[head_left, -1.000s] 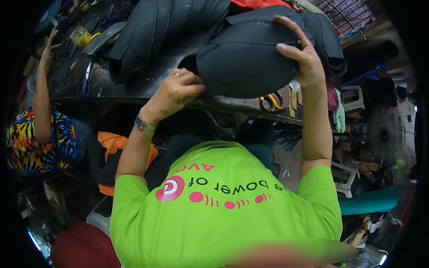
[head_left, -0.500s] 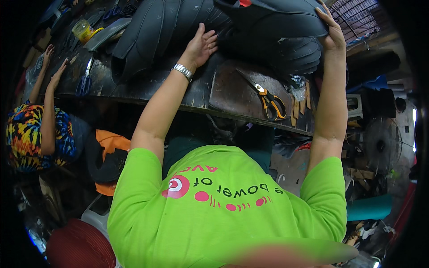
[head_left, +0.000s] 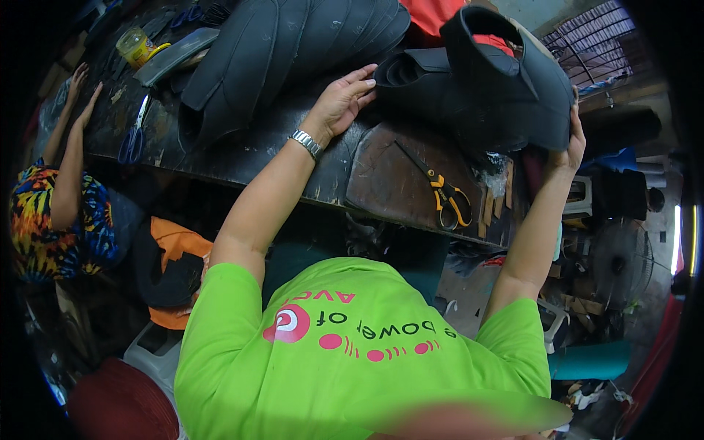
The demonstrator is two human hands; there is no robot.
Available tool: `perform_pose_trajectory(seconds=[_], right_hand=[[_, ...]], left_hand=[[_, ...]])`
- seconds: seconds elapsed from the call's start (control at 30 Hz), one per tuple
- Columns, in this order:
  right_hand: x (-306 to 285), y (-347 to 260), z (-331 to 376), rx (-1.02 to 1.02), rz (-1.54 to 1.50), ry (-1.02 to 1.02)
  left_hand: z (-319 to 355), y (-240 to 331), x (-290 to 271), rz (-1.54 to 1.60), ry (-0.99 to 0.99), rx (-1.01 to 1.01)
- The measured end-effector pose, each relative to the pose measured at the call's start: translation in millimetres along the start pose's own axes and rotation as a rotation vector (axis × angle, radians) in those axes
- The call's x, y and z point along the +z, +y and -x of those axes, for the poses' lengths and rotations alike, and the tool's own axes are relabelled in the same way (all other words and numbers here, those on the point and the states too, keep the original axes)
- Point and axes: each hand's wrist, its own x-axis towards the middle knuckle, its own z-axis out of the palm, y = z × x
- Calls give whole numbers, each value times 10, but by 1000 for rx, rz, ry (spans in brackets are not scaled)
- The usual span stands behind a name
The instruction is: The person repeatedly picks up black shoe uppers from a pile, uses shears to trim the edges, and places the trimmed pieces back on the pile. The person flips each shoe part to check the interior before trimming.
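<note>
A nested stack of curved black sheet pieces [head_left: 506, 95], which look like rubber or foam, stands on the dark workbench [head_left: 249, 158] in front of me. My right hand [head_left: 570, 145] grips its lower right edge, with part of the fingers hidden behind it. At the stack's left end is my left hand [head_left: 345, 103], fingers apart and loosely bent, the tips at or very near the edge. Left of that hand lies a second, larger pile of overlapping black pieces [head_left: 286, 59]. Scissors with black and orange handles [head_left: 444, 194] rest on a brown board [head_left: 385, 172] below the stack.
Blue-handled scissors [head_left: 134, 139] and a yellowish jar [head_left: 135, 48] are on the bench at left. Beside them another person's hands [head_left: 84, 99] reach over the bench. Narrow brown strips [head_left: 499, 194] lie near the right corner. A fan [head_left: 620, 257] stands at right.
The right-hand black stack has tilted and come down to the right with my right hand, showing its curled ends and red material behind. My left hand has shifted right to the stack's edge.
</note>
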Motion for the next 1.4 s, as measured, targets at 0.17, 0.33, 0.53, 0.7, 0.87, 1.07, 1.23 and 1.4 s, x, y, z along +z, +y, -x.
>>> perform_pose_trajectory(seconds=[0.17, 0.33, 0.53, 0.7, 0.87, 1.07, 1.23, 1.4], right_hand=[[36, 90, 150, -50, 118, 108], [297, 347, -44, 55, 178, -13], [642, 764, -784, 60, 676, 281], [626, 850, -1255, 186, 1429, 249], [368, 806, -1383, 296, 1658, 375], [120, 764, -1273, 216, 1799, 374], [-22, 1035, -1146, -48, 2221, 419], [409, 1147, -886, -412, 2426, 346]], left_hand=[[-8, 19, 19, 35, -19, -15], [-16, 25, 51, 29, -22, 5], [-58, 33, 62, 287, -30, -9], [2, 38, 115, 380, 152, -115], [78, -37, 249, 80, 126, -86], [58, -164, 194, -722, 221, 353], [48, -230, 168, -1107, 281, 496], [83, -222, 143, -916, 307, 425]])
